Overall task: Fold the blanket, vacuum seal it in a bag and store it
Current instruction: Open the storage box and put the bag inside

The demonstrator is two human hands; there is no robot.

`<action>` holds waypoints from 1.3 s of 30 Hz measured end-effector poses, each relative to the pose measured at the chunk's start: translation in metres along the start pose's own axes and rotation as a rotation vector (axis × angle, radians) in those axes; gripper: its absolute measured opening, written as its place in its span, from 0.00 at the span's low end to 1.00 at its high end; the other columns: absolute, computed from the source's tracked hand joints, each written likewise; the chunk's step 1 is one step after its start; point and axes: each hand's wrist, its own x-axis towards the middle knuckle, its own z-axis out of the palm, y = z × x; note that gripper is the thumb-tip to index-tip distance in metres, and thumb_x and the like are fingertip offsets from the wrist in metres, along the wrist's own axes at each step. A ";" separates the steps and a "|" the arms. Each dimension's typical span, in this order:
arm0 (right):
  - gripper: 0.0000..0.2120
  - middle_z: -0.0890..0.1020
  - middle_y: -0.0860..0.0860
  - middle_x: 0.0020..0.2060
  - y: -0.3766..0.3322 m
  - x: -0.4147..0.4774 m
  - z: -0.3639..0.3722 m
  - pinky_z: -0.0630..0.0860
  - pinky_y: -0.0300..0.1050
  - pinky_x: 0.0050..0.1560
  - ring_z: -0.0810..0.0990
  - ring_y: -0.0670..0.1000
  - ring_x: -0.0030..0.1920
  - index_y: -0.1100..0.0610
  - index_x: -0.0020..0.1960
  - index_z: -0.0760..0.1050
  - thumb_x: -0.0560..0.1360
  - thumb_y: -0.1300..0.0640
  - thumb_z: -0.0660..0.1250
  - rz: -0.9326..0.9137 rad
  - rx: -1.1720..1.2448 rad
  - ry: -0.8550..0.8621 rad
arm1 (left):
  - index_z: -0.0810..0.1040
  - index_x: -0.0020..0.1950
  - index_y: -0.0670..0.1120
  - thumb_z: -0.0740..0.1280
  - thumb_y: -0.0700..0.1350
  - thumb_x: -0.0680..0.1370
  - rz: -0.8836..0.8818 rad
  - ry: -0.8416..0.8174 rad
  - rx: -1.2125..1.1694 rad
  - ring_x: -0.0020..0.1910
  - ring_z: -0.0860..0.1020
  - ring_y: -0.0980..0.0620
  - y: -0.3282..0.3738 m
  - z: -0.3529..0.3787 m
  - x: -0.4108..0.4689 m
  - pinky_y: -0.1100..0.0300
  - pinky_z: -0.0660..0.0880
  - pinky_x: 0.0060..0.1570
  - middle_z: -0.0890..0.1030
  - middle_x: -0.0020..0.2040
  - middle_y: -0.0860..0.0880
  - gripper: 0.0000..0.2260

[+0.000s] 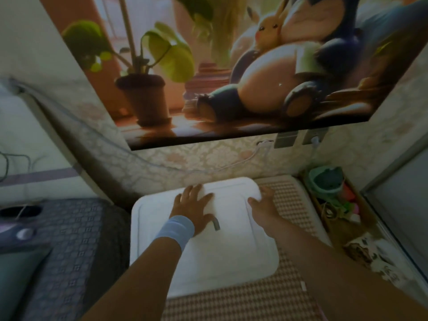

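Observation:
A white folded blanket (208, 256) lies as a thick rounded square on a checked brown-and-cream mattress (289, 205). My left hand (193, 208), with a blue wristband on the wrist, lies flat with spread fingers on the blanket's far half. My right hand (262, 203) rests on the blanket's far right corner, its fingers bent over the edge there. A small grey tab (216, 224) sticks out of the blanket between my hands. No vacuum bag is in view.
A dark patterned cover (69, 251) lies to the left. A wooden tray of small items (335, 205) runs along the right. A wall with a large cartoon poster (231, 77), sockets (298, 139) and a white cable stands just behind the blanket.

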 end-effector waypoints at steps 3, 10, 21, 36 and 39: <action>0.26 0.71 0.58 0.69 0.015 0.017 0.020 0.69 0.49 0.63 0.73 0.61 0.65 0.55 0.76 0.57 0.81 0.61 0.62 0.024 -0.032 0.062 | 0.48 0.77 0.63 0.59 0.66 0.76 -0.012 -0.175 -0.107 0.77 0.41 0.46 -0.008 0.041 0.004 0.44 0.49 0.74 0.40 0.79 0.53 0.33; 0.47 0.42 0.51 0.80 0.060 0.041 0.041 0.49 0.58 0.78 0.45 0.57 0.80 0.49 0.80 0.38 0.77 0.46 0.69 -0.210 -0.741 -0.190 | 0.42 0.77 0.63 0.61 0.68 0.74 0.005 -0.274 -0.111 0.77 0.41 0.45 -0.006 0.101 0.022 0.45 0.46 0.74 0.38 0.78 0.54 0.38; 0.33 0.33 0.45 0.78 0.129 0.054 0.021 0.43 0.53 0.78 0.39 0.52 0.80 0.40 0.80 0.43 0.83 0.51 0.58 -0.261 -0.718 -0.301 | 0.37 0.76 0.63 0.60 0.72 0.71 0.053 -0.293 -0.026 0.76 0.34 0.44 0.006 0.127 0.058 0.39 0.46 0.73 0.31 0.77 0.50 0.44; 0.44 0.62 0.54 0.75 0.099 0.061 0.025 0.63 0.51 0.72 0.63 0.57 0.74 0.53 0.80 0.52 0.71 0.56 0.73 -0.079 -0.526 -0.089 | 0.47 0.76 0.64 0.74 0.69 0.59 -0.052 -0.291 -0.076 0.77 0.41 0.45 0.015 0.124 0.076 0.39 0.53 0.72 0.39 0.78 0.51 0.54; 0.40 0.58 0.53 0.78 0.100 0.041 0.040 0.58 0.47 0.75 0.60 0.56 0.76 0.54 0.81 0.48 0.75 0.62 0.66 -0.194 -0.686 0.040 | 0.46 0.76 0.64 0.74 0.70 0.59 -0.063 -0.297 -0.064 0.77 0.41 0.46 0.016 0.123 0.075 0.40 0.54 0.73 0.39 0.78 0.52 0.54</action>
